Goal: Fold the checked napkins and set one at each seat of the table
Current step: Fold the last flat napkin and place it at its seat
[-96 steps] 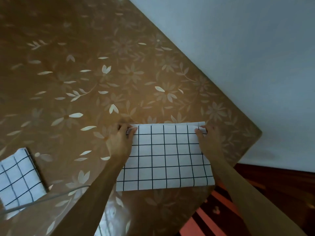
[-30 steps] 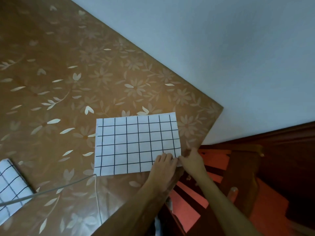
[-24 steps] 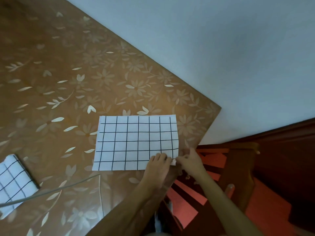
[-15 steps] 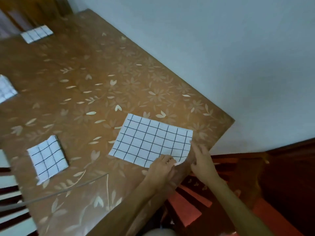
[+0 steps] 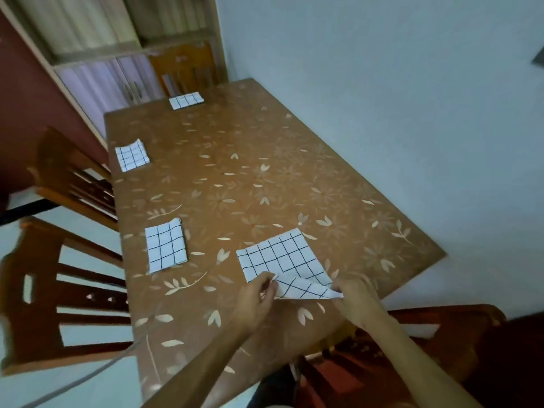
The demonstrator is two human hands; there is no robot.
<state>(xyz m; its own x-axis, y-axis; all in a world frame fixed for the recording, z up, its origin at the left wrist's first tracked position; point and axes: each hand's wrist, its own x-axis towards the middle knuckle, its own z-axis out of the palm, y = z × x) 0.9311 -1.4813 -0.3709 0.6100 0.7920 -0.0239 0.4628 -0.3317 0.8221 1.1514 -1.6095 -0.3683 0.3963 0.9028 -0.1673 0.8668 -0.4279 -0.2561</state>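
A white napkin with a black check [image 5: 282, 257] lies half-folded near the front right corner of the brown flowered table [image 5: 235, 178]. Its near edge is lifted and curled back over the cloth. My left hand [image 5: 256, 301] pinches that edge at the left corner. My right hand [image 5: 354, 300] pinches it at the right corner. Three folded checked napkins lie at other seats: one [image 5: 166, 245] at the near left, one [image 5: 131, 155] further along the left side, one [image 5: 186, 100] at the far end.
Wooden chairs stand along the table's left side [image 5: 59, 301] [image 5: 73, 184], another at the far end [image 5: 185, 69], and a red-seated one [image 5: 426, 348] below my right arm. A pale wall [image 5: 382, 98] borders the table's right edge. A thin cable [image 5: 117, 357] crosses the near corner.
The view has swung up and left, showing the whole table. Both hands now lift the napkin's near edge and carry it over the cloth; before, it lay flat.
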